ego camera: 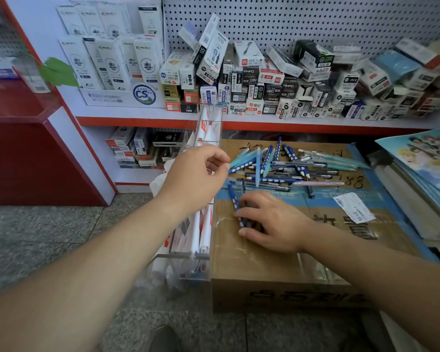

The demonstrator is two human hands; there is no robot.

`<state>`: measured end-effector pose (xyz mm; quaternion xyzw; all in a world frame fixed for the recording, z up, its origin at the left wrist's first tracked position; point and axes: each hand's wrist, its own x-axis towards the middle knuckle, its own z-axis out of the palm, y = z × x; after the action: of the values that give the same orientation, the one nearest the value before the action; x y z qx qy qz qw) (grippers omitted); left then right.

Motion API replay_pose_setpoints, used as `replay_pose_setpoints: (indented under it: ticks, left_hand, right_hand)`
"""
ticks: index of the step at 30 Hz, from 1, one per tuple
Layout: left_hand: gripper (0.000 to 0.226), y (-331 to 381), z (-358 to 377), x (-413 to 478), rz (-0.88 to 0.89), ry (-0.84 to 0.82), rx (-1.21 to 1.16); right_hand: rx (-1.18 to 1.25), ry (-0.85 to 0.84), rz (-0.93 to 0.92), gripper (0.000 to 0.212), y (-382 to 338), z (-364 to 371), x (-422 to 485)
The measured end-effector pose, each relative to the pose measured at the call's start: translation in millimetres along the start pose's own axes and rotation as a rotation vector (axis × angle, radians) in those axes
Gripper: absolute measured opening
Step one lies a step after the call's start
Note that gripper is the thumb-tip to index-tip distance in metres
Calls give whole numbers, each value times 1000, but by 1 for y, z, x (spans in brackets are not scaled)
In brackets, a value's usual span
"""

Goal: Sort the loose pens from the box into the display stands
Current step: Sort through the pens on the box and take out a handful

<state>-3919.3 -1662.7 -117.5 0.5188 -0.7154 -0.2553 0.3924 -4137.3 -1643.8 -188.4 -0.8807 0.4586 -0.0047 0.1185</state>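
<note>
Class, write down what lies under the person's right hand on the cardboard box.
A dark blue dotted pen shows under the right hand, whose fingers curl over it, on the cardboard box. Its lower end, and anything else beneath the palm, is covered.

Stationery shop: pegboard [315,19], shelf [163,120] of pen boxes [252,82]
</note>
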Motion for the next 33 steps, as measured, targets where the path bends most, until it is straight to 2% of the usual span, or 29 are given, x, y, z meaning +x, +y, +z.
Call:
replay_pose_setpoints:
  ticks: [5,8,12,15,17,22,26,29,31,33]
  left_hand:
    - [11,5,3,-1,16,-2,-6]
    - [11,6,6,-2,24,-5,-4]
    - [11,7,7,-3,24,-13,2]
    - [11,8,7,-4,20,-18,6]
    - [12,9,7,-4,15,-26,7]
    - [10,14,11,-6,1,-48,3]
    - [10,20,16,-8,-5,-72,3]
    - [10,29,20,-9,-39,-191,42]
    - [16,31,25,-9,-79,-283,21]
    - [27,32,26,-8,-130,-307,-29]
  right_hand:
    - [181,96,144,36,6,-6,-14]
    - [203,179,301,27,4,-10,-8]
    - [344,125,576,35,2,-10,1]
    - [494,100,663,27,2,-13,2]
    - [513,78,675,21,3,-16,0]
    - [524,68,699,27,5,-19,-7]
    - [652,283,633,22,0,-36,-22]
    - [811,447,508,21,-15,-53,-28]
    - [850,486,414,20,-27,-60,-29]
    - [855,491,325,20,-36,-61,-29]
